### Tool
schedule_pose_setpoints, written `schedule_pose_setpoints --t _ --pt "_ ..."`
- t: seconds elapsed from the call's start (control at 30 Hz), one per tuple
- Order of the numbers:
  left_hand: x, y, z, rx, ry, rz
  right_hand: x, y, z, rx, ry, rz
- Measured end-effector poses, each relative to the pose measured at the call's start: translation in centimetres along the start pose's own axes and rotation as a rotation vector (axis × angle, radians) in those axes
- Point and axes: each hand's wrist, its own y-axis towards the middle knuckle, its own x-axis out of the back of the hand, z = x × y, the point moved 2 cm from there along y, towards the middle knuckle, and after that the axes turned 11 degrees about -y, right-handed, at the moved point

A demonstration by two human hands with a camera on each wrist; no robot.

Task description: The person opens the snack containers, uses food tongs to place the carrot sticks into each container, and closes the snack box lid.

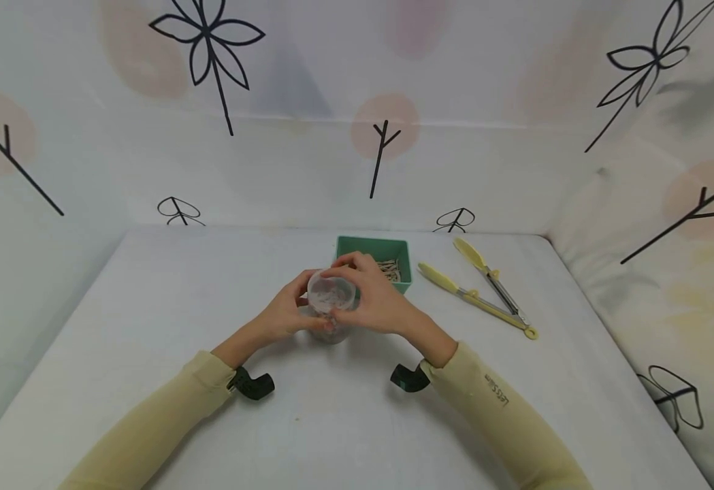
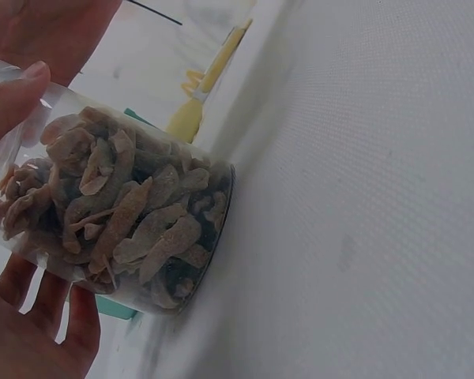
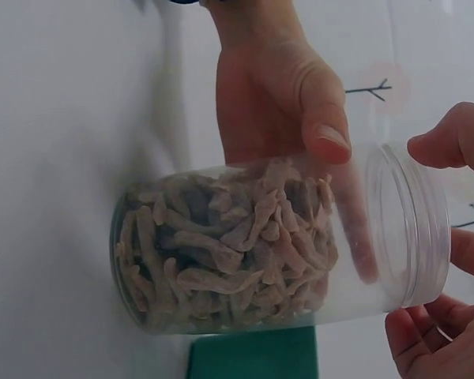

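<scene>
A clear plastic jar [image 3: 237, 253] stands upright on the table, filled most of the way with brownish, wrinkled dried strips [image 2: 134, 205]. My left hand [image 1: 284, 309] grips its body, fingers round the far side and thumb near the front. At the top, the fingers and thumb of my right hand [image 1: 376, 294] curl round the clear ringed rim [image 3: 426, 229]. Whether a clear lid sits on that rim, I cannot tell.
Just behind the jar is a green box [image 1: 371, 246] holding several pale brown strips. Yellow-tipped tongs [image 1: 479, 299] lie spread on the white table [image 1: 209, 422] to the right. A patterned cloth wall [image 1: 307, 170] rises at the back and sides.
</scene>
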Motion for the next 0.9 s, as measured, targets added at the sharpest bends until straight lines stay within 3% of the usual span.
schedule_pose_setpoints --t 0.2,0.43,0.53,0.77,0.9 --pt "-0.1 0.0 -0.1 -0.005 0.0 -0.003 -0.2 0.0 0.1 -0.025 -0.005 -0.019" --pt "-0.1 -0.1 0.0 -0.024 0.004 -0.007 -1.0 -0.2 0.3 -0.151 -0.013 -0.066" --pt "-0.1 -0.1 0.0 -0.024 0.011 -0.012 -1.0 -0.3 0.1 -0.127 0.023 -0.063" --pt "-0.2 -0.1 -0.2 -0.022 0.007 -0.011 -0.2 -0.3 -1.1 0.025 0.31 0.068" --pt "-0.1 -0.1 -0.2 -0.011 0.002 -0.011 -0.5 -0.3 -1.3 -0.01 0.293 0.043"
